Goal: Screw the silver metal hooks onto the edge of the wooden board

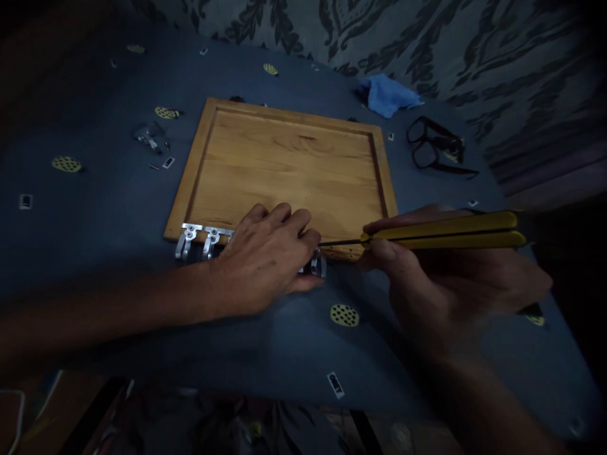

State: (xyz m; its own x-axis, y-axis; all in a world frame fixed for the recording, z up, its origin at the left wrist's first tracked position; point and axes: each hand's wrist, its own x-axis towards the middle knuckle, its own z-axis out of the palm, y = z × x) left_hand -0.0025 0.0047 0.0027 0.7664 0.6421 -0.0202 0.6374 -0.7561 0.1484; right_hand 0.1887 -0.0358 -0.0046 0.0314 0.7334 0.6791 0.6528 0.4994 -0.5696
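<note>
A wooden board (284,167) with a groove round its rim lies flat on a blue cloth-covered table (104,208). Metal hooks (196,241) are fixed along its near edge. My left hand (265,259) rests palm down on that edge, fingers curled over another metal hook (317,265) and pressing it against the board. My right hand (441,278) grips a yellow-handled screwdriver (446,231), held level, its thin dark shaft pointing left at the spot by my left fingertips.
Black glasses (434,148) and a crumpled blue cloth (386,95) lie beyond the board at the right. Small metal parts and screws (152,136) sit to its left. A patterned curtain (427,44) hangs behind the table.
</note>
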